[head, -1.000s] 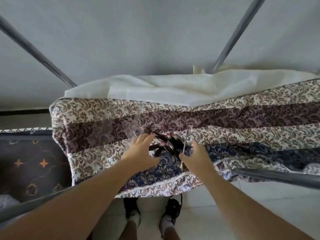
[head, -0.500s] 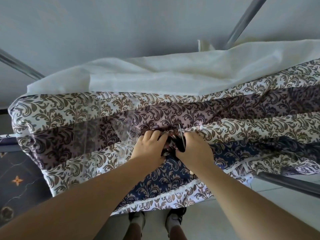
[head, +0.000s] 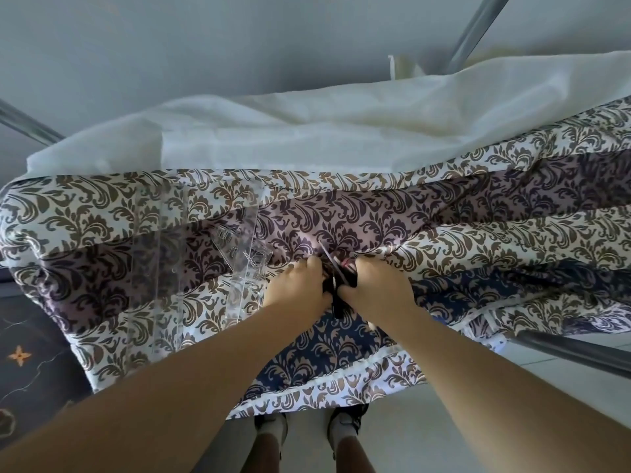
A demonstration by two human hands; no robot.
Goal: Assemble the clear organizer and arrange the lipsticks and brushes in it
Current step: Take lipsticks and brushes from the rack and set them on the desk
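Note:
A bundle of dark lipsticks and brushes (head: 336, 288) lies on the patterned bedspread (head: 444, 240), squeezed between both my hands. My left hand (head: 297, 288) curls round its left side, and my right hand (head: 375, 288) curls round its right side. One thin brush handle sticks up and away from the bundle. To the left, flat clear organizer panels (head: 157, 268) lie on the bedspread, with a clear slotted piece (head: 247, 257) beside my left hand. Most of the bundle is hidden by my fingers.
A white sheet (head: 341, 138) covers the far part of the bed. Metal poles (head: 478, 29) cross the upper corners, and another pole (head: 580, 349) runs at the lower right. A dark patterned mat (head: 24, 353) lies at the left. My feet stand on the tiled floor below.
My hands have closed in from both sides and gathered the spread-out lipsticks and brushes into a tight bundle. The camera has moved closer and shifted left across the bed.

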